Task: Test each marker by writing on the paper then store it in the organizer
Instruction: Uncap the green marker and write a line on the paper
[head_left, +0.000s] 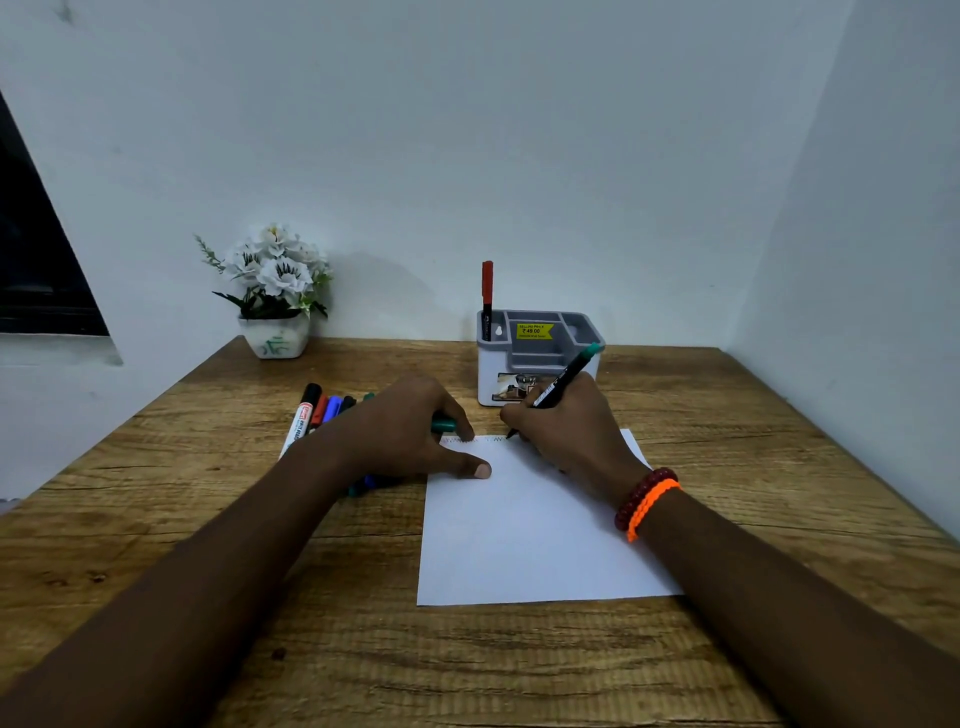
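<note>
A white sheet of paper (524, 540) lies on the wooden table. My right hand (566, 431) grips a black marker with a green end (563, 376), its tip touching the paper's top edge beside a faint scribbled line. My left hand (410, 431) holds a green cap (444, 425) in its fingers while the thumb presses on the paper's left edge. Several loose markers (322, 408) lie in a row behind and under my left hand. The grey and white organizer (540, 338) stands beyond the paper with a red-capped marker (487, 296) upright in its left slot.
A white pot of artificial white flowers (272, 296) stands at the table's back left by the wall. Walls close the table in at the back and right. A dark window sits at the far left.
</note>
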